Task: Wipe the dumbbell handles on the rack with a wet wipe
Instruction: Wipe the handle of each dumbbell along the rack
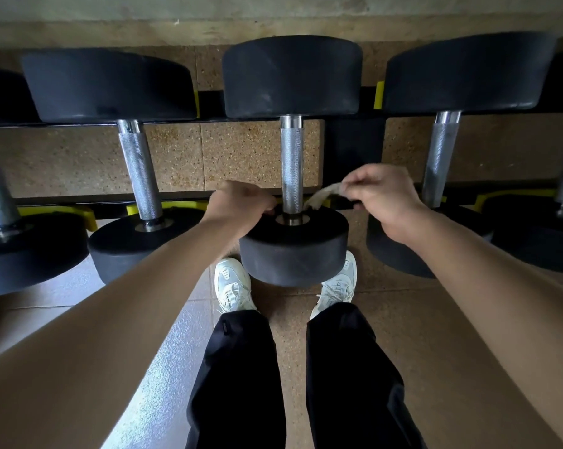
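Observation:
Straight ahead a black dumbbell lies across the rack with its knurled steel handle pointing away from me. A dingy wet wipe is looped behind the near end of that handle, just above the near weight head. My right hand pinches the wipe's right end. My left hand is curled at the handle's left side, where the wipe's other end is hidden under its fingers.
Neighbouring dumbbells lie on both sides, with handles on the left and on the right. The rack has black rails with yellow saddles. My white shoes stand on the speckled floor under the near head.

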A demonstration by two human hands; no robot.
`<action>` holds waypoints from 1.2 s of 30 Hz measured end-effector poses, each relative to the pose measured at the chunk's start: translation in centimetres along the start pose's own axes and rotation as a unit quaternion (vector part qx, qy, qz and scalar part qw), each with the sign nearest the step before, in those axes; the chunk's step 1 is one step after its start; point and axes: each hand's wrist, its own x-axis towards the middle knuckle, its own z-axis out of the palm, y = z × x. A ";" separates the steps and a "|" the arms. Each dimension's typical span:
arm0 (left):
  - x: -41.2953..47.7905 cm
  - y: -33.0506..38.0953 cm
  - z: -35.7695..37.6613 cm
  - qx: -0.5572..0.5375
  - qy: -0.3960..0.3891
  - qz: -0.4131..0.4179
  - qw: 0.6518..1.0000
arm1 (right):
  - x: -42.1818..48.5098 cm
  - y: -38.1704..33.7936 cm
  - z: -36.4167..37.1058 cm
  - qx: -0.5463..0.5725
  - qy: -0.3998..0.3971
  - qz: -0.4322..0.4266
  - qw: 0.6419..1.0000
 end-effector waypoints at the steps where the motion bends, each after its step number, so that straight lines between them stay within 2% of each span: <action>1: 0.2 0.2 -0.1 -0.032 0.005 0.004 0.999 | 0.0 -0.2 -0.1 0.069 0.012 0.005 0.998; 4: 1.0 1.5 0.0 -0.116 0.003 0.017 0.993 | -0.1 -0.9 0.4 0.181 0.046 -0.004 0.982; 6: 1.5 2.7 0.5 -0.186 -0.016 -0.013 0.982 | 0.0 -1.9 1.2 0.236 0.047 0.001 0.971; 9: 2.3 4.0 1.1 -0.288 -0.053 -0.075 0.953 | 0.5 -3.5 2.6 0.295 0.022 0.025 0.955; 13: 3.4 4.9 1.3 -0.380 -0.109 -0.092 0.914 | 1.9 -5.3 3.9 0.343 -0.049 0.043 0.937; 17: 3.7 5.9 1.2 -0.445 -0.070 -0.091 0.888 | 3.1 -5.9 4.3 0.391 -0.078 0.078 0.914; 22: 3.6 5.2 0.6 -0.527 -0.031 -0.079 0.845 | 3.5 -5.4 4.1 0.400 -0.111 0.073 0.907; 29: 3.3 4.9 0.6 -0.508 0.010 -0.032 0.861 | 4.5 -6.0 4.8 0.452 -0.076 0.144 0.877; 32: 3.2 5.9 1.0 -0.466 0.016 -0.039 0.884 | 4.2 -6.3 4.4 0.534 -0.055 0.183 0.823; 36: 3.2 6.8 1.4 -0.471 -0.012 -0.054 0.880 | 3.3 -6.7 3.8 0.630 -0.052 0.209 0.746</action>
